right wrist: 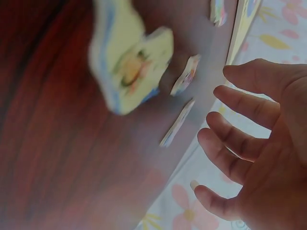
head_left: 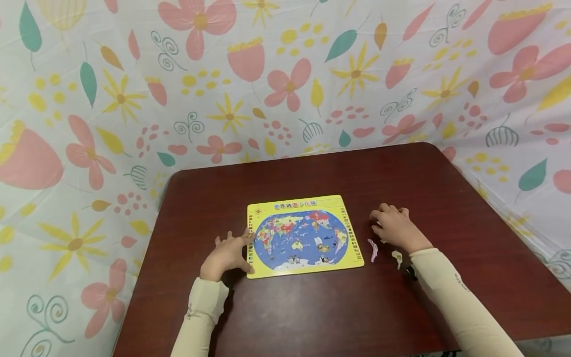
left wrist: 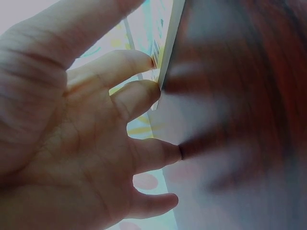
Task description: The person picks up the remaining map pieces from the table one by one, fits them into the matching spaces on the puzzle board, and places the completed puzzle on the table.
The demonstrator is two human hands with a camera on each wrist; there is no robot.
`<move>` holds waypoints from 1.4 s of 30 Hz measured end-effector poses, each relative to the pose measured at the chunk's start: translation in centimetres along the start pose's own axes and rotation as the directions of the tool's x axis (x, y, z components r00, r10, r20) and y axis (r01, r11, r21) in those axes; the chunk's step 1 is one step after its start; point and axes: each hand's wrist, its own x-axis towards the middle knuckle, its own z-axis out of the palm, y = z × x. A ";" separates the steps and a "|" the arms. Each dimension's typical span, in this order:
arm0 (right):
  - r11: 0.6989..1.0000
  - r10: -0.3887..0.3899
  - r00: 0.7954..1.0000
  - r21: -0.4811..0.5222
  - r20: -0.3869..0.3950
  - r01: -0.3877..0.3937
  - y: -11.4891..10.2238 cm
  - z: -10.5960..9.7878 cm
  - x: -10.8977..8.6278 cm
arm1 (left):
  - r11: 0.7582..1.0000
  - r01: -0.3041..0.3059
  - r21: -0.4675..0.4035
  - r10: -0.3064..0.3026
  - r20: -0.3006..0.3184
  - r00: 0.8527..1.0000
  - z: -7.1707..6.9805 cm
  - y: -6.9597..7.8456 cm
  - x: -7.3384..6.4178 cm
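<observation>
A yellow-bordered world map puzzle board (head_left: 267, 270) lies flat on the table. My left hand (head_left: 227, 255) is at its left edge, fingers spread and thumb by the near corner. In the left wrist view two fingertips (left wrist: 152, 91) meet the board's side edge. Off the board's right side, my right hand (head_left: 394, 225) hovers with loosely bent fingers and nothing in its grasp. Below it lie a pink puzzle piece (head_left: 372, 251) and a pale yellow puzzle piece (head_left: 397, 260). The right wrist view shows further small pieces (right wrist: 186, 75) near the fingers, some partly hidden by the hand in the head view.
The dark red-brown table (head_left: 294, 317) has rounded far corners. A white curtain (head_left: 285, 124) printed with flowers and leaves hangs behind it and along both sides. Pale sleeves cover both forearms.
</observation>
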 end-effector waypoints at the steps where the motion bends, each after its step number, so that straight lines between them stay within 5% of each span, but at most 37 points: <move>1: 1.000 0.005 1.000 0.000 0.000 -0.005 0.2 0.0 -0.1 | 1.000 0.000 -0.001 0.000 -0.002 1.000 0.0 0.0 0.0; 16: 0.998 0.058 0.998 -0.032 -0.036 -0.060 3.3 0.3 -0.9 | 1.000 0.018 -0.006 -0.018 -0.002 1.000 0.4 -0.3 -0.3; 27: 0.998 -0.056 0.995 -0.026 -0.088 0.054 3.6 0.2 -0.8 | 1.000 0.011 -0.015 -0.011 -0.004 1.000 0.2 0.0 -0.5; 34: 0.982 -0.162 0.976 -0.121 -0.144 0.145 3.9 0.4 -0.3 | 1.000 0.001 -0.015 -0.001 -0.007 1.000 -0.1 0.1 -0.3; 42: 0.974 -0.184 0.969 -0.160 -0.163 0.158 3.9 0.7 -0.2 | 1.000 0.002 -0.006 -0.002 0.003 1.000 0.0 -0.1 0.3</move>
